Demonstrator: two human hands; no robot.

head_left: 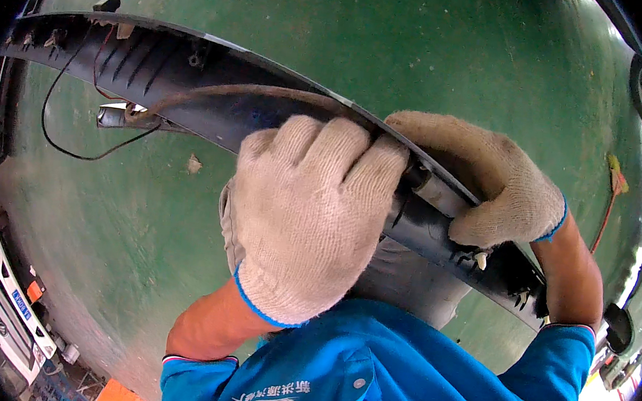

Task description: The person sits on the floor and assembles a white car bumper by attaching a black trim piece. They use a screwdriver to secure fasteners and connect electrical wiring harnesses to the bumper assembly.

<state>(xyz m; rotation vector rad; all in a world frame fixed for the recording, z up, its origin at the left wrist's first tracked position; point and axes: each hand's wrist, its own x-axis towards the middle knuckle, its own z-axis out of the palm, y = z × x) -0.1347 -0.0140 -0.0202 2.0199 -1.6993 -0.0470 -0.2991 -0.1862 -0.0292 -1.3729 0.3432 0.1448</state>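
Note:
A long, dark plastic vehicle trim panel [137, 67] stretches across in front of me from far left to near right, its ribbed, hollow side facing me. My left hand [312, 207], in a knitted off-white glove, is closed over the panel's middle, its bent fingertips hidden in the hollow. A brown hose-like strip [246, 91] runs along the panel up to those fingers; whether they pinch it too is hidden. My right hand [492, 186], gloved alike, grips the panel's far edge, thumb inside and fingers outside. A pale clip [481, 260] sticks out near the thumb.
Black wire [49, 116] loops below the panel's left part, beside a thin red wire [96, 63]. Green floor [429, 41] spreads beneath. A white vehicle front [5, 305] stands at lower left, an orange object [120, 398] near it. A stick-like tool [611, 201] lies at right.

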